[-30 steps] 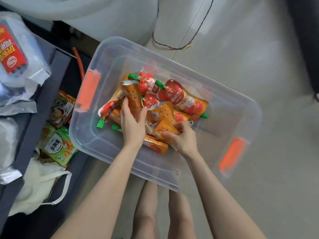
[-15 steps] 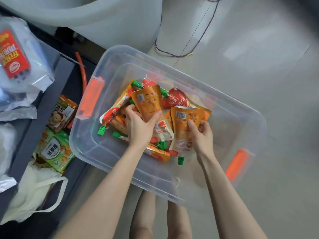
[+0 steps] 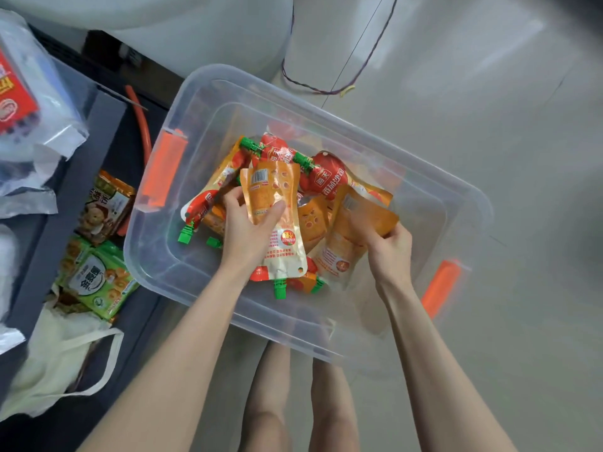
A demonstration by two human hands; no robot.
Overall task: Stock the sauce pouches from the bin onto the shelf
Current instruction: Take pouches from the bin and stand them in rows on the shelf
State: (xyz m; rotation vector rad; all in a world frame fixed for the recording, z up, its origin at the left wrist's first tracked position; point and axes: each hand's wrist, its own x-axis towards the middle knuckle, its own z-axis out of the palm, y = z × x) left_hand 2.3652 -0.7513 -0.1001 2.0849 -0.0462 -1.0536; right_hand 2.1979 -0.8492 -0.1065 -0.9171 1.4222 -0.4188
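So from the head cam, looking straight down: both hands are in the clear bin (image 3: pixel 202 93) sitting on the floor, each one closed around a pouch. The left hand (image 3: pixel 246 233) has thumb and fingers pinched on an orange sauce pouch (image 3: pixel 277 223), held cap-down with the barcode end up, lifted a bit above the pile. The right hand (image 3: pixel 386 244) is clamped on the edge of a second orange pouch (image 3: pixel 350 230) just to the right, also tilted up off the heap. Rest of the pouches (image 3: pixel 313 171), red and orange with green caps, are jumbled in the far-left half of the bin. The dark shelf (image 3: pixel 107 125) is off to the left, right beside the bin, with snack packs (image 3: pixel 94 275) on a lower level and a cloth bag (image 3: pixel 58 350) nearer. What could go wrong imo: those pouches look slick and floppy, so an edge grip like the right one could slip on the way over, and a dangling cap might snag the bin rim
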